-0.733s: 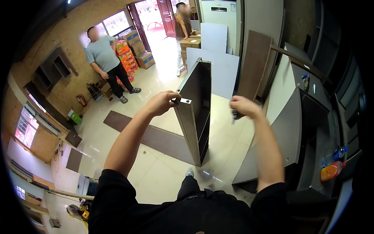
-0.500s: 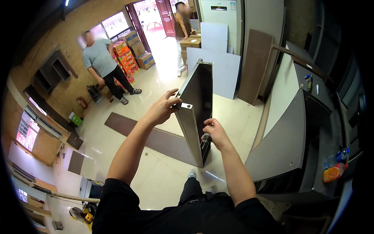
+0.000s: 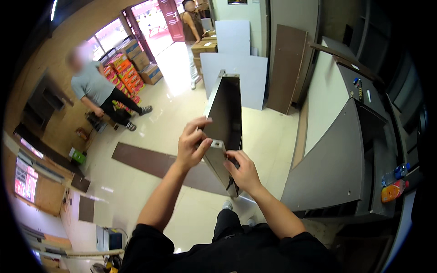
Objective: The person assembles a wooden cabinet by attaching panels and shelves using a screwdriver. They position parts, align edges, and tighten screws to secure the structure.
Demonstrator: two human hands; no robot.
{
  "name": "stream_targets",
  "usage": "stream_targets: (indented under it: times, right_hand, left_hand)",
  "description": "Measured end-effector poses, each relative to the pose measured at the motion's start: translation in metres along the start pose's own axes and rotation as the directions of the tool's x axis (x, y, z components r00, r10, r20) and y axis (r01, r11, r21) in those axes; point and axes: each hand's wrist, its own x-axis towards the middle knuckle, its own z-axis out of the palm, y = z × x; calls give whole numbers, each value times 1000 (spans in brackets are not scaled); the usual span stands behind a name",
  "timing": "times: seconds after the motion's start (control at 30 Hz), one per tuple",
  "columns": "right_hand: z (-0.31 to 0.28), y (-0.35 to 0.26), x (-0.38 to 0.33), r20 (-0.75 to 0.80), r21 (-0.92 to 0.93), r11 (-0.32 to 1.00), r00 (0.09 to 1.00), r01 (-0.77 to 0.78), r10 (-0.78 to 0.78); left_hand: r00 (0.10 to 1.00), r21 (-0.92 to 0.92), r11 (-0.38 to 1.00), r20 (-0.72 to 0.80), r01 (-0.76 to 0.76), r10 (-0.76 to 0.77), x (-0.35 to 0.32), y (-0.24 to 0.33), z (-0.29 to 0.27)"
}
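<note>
A tall, shallow box of dark grey panels (image 3: 222,102), like a drawer, stands on end on the floor in front of me. Its near panel (image 3: 217,161) has a pale edge with a dark hole at the top corner. My left hand (image 3: 190,143) is at that corner, fingers curled round the panel's left side, thumb near the top. At the panel's right edge is my right hand (image 3: 245,170), fingers bent together. A small dark piece (image 3: 230,183) shows below its fingertips; what it is I cannot make out.
A long brown board (image 3: 143,159) lies on the floor behind the box. To the right stands a grey cabinet (image 3: 325,166) with bottles (image 3: 394,190) on it. One person (image 3: 98,86) stands at left, another (image 3: 193,27) by cartons (image 3: 205,47). White panels (image 3: 234,75) lean at the back.
My right hand has moved from inside the box to the near panel's right edge. My left hand has shifted lower beside the top corner. The whole view has turned slightly right.
</note>
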Motion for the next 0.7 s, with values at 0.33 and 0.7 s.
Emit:
stream_targets:
  times: [0.33, 0.7]
  right_hand:
    - [-32, 45, 21, 399, 538, 563, 778, -628, 486]
    - [-41, 57, 149, -11, 481, 667, 756, -570, 654]
  left_hand:
    - [978, -268, 963, -200, 5, -61, -7, -13, 22]
    - [992, -344, 933, 19, -108, 122, 16, -29, 11]
